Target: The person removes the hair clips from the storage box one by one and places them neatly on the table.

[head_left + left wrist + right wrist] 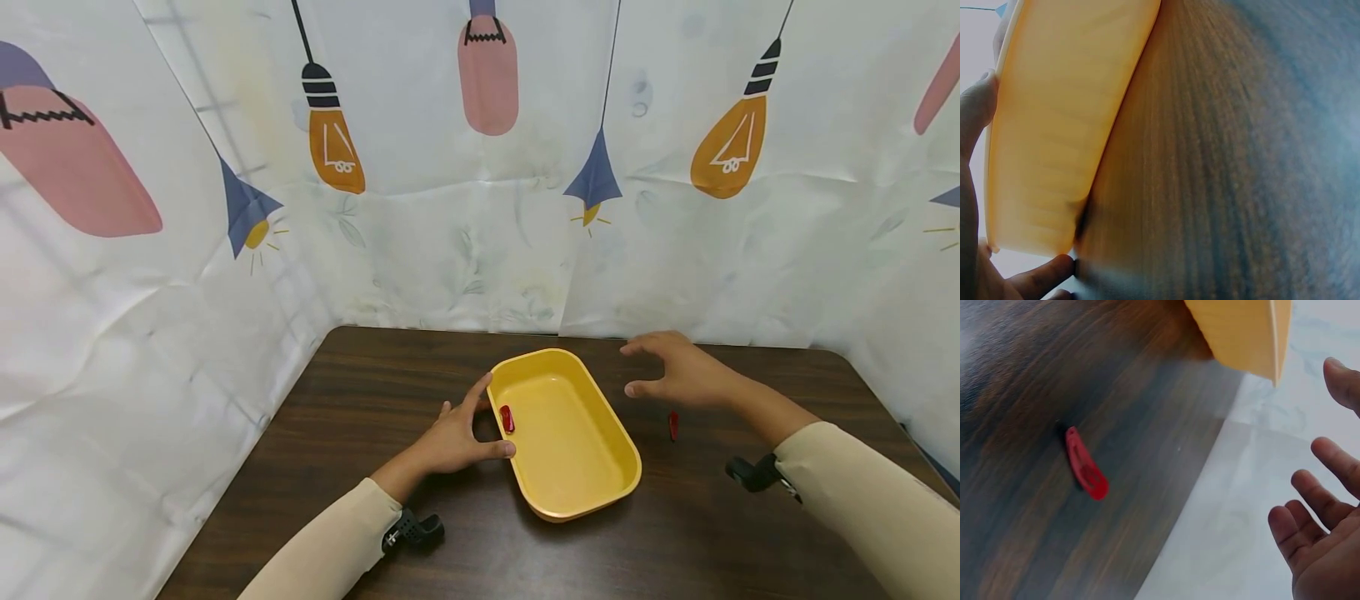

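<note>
A yellow plastic tray (566,433) lies on the dark wooden table, angled in the head view. My left hand (453,433) grips its left side, thumb over the rim and other fingers along the outer wall. Inside, against that side, lies something small and red (507,419), like a hair clip. My right hand (686,371) is raised over the table to the right of the tray, fingers spread and holding nothing. Below it, a red snap hair clip (1087,464) lies on the tabletop, apart from the fingers.
The wood-grain table (390,375) reaches back to a white curtain (450,250) printed with lamps and bulbs. More of this cloth hangs at the left and right. A dark strapped device (412,531) sits at each wrist.
</note>
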Action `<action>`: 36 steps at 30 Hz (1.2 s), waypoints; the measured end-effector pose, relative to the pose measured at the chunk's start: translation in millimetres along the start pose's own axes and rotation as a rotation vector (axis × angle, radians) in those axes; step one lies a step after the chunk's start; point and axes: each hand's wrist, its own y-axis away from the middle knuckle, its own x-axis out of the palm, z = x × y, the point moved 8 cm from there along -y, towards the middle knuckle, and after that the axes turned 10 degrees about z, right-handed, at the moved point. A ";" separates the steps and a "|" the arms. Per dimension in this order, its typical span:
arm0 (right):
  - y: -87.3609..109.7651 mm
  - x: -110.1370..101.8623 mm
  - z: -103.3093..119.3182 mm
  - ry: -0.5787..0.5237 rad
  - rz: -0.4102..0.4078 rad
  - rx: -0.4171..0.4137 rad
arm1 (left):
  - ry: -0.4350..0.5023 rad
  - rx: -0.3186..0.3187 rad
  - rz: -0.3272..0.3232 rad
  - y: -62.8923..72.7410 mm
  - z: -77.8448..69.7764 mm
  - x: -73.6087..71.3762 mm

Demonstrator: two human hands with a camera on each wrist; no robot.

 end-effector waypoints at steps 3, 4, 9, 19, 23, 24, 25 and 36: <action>-3.8 -0.8 4.8 -0.002 0.005 0.002 | -0.006 0.006 -0.001 -0.3 -1.2 -0.4; -5.0 -1.1 6.7 -0.001 0.007 0.000 | -0.008 0.007 -0.001 -0.3 -1.6 -0.5; -10.7 -1.8 14.9 -0.006 0.017 -0.008 | -0.012 0.006 -0.001 0.1 -2.5 -1.3; -25.2 1.7 31.6 -0.028 0.031 -0.060 | -0.008 0.006 0.007 0.6 -2.8 -0.2; -31.3 3.5 39.3 -0.025 0.034 -0.066 | -0.010 0.008 0.006 0.4 -3.1 -0.8; -33.1 3.9 40.8 -0.020 0.035 -0.066 | -0.011 0.008 0.005 0.3 -3.1 -1.0; -34.9 4.2 42.5 -0.013 0.035 -0.070 | -0.011 0.007 0.005 0.4 -3.1 -1.1; -48.2 10.6 52.4 -0.003 0.051 -0.064 | -0.002 0.002 0.008 0.3 -3.4 -1.1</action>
